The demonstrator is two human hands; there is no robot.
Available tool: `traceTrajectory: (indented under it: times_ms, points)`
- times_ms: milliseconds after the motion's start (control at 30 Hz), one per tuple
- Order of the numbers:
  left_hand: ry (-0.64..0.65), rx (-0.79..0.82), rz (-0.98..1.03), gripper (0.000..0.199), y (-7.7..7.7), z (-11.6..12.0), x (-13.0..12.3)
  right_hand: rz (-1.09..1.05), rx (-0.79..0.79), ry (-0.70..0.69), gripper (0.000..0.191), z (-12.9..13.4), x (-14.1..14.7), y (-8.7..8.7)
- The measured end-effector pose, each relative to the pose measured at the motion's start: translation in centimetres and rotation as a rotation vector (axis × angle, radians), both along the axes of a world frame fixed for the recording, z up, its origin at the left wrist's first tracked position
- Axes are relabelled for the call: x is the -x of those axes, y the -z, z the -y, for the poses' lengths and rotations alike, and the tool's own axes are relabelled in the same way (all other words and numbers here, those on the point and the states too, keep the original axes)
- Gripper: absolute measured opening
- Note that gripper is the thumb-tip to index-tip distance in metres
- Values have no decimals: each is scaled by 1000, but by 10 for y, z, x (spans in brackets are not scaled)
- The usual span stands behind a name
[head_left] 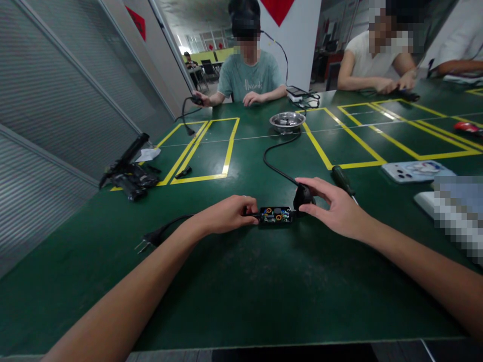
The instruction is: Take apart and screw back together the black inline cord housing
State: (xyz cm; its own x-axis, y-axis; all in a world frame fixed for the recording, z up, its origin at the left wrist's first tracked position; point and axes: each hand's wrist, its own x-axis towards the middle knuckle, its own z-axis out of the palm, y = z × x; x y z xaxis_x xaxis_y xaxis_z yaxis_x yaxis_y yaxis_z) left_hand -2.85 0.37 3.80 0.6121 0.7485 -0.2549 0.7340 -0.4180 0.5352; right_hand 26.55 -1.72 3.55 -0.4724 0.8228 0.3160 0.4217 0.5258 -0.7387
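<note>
A circuit board [276,215] with copper-coloured coils lies face up in a black open case on the green table. My left hand [230,215] is closed at the board's left end, thumb and fingers pinching the black power cord there. That cord runs out behind my wrist to a two-pin plug [153,237] on the left. My right hand [332,203] is closed on a dark, curved plastic piece [302,197], tilted up at the board's right end. A black cable [269,160] leads from near this piece toward the metal bowl; where it joins is hidden.
The metal bowl [287,121] holds small parts. A screwdriver [342,180] and a phone [417,171] lie to the right. Black parts in a heap [132,176] and a small black piece [183,172] lie left. Co-workers [251,75] sit across the table.
</note>
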Motion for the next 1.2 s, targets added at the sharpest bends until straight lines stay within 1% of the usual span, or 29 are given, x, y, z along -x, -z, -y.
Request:
traceTrajectory:
  times_ms: [200, 467, 600, 700, 800, 1000, 1200]
  points:
    - [0, -2, 6, 21, 1, 0, 0, -54, 37, -37, 57, 1, 2, 3]
    - [1, -1, 2, 22, -1, 1, -1, -143, 29, -12, 58, 1, 5, 14]
    - [1, 15, 0, 23, -1, 1, -1, -83, -26, 2, 58, 2, 7, 12]
    - [3, 15, 7, 22, 0, 1, -1, -29, -80, -16, 59, 6, 9, 8]
    - [4, 10, 16, 21, 1, 1, -2, 17, -99, -38, 64, 8, 12, 7]
    - [12, -10, 28, 22, 2, 0, -1, 90, -86, -81, 71, 11, 15, 10]
    - [16, -10, 21, 22, 1, 1, -2, 204, -116, -94, 71, 10, 20, 17]
